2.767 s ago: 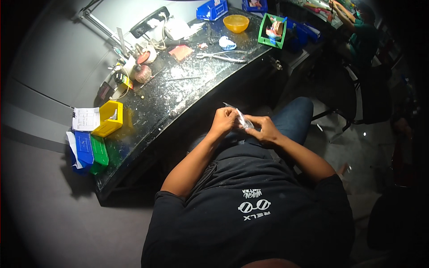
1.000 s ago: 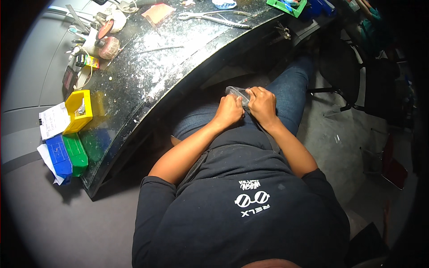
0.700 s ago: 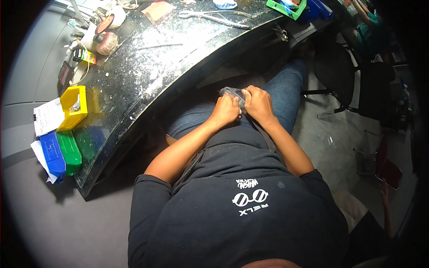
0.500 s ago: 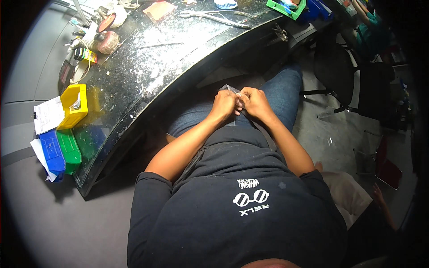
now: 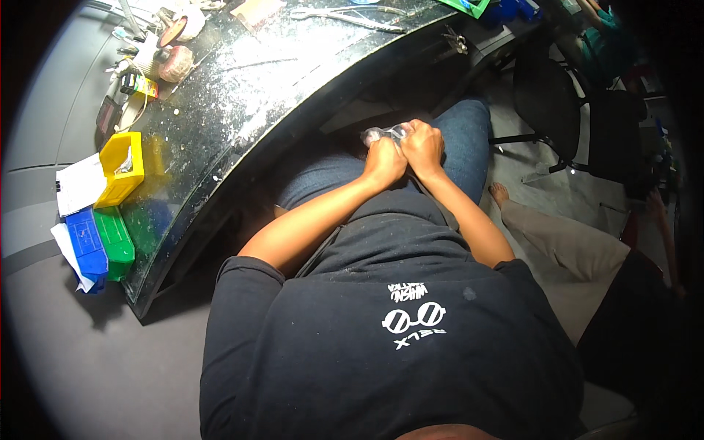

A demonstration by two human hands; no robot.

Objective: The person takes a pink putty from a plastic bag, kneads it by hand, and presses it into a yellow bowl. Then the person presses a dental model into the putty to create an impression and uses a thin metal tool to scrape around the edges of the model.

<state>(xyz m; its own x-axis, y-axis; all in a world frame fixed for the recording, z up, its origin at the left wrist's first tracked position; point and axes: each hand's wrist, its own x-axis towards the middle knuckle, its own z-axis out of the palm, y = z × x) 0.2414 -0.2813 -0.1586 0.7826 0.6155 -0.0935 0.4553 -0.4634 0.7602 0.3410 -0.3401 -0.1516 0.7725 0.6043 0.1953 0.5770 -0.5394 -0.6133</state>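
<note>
Over the lap, just off the near edge of the table [image 5: 242,95], I see a small clear plastic bag [image 5: 380,133] held between both hands. Bag sits at the far side of the knuckles, crumpled, contents too small to tell.

Left hand [image 5: 384,161] and right hand [image 5: 423,147] are touching each other, knuckles side by side. Fingers of both are curled and pressed together, pinching the bag. Only the bag's left end sticks out past the left hand.

Both forearms run from the lower middle up to the hands, over blue jeans [image 5: 462,143] and a dark T-shirt [image 5: 381,330] with a white print.

Table is dark, speckled, curved edge. On it, far left: a yellow bin [image 5: 121,167], then a green bin [image 5: 114,242] and a blue bin [image 5: 84,246] nearer, at the table's left end, side by side. White paper [image 5: 77,183] just left of the yellow bin. Far along the table: a round abrasive wheel [image 5: 176,62], metal pliers [image 5: 345,13], assorted small tools I can't make out.

Right of me: a black chair [image 5: 557,95] on the floor, and another person's leg in beige trousers [image 5: 565,246] with a bare foot [image 5: 499,194] near my right elbow.
</note>
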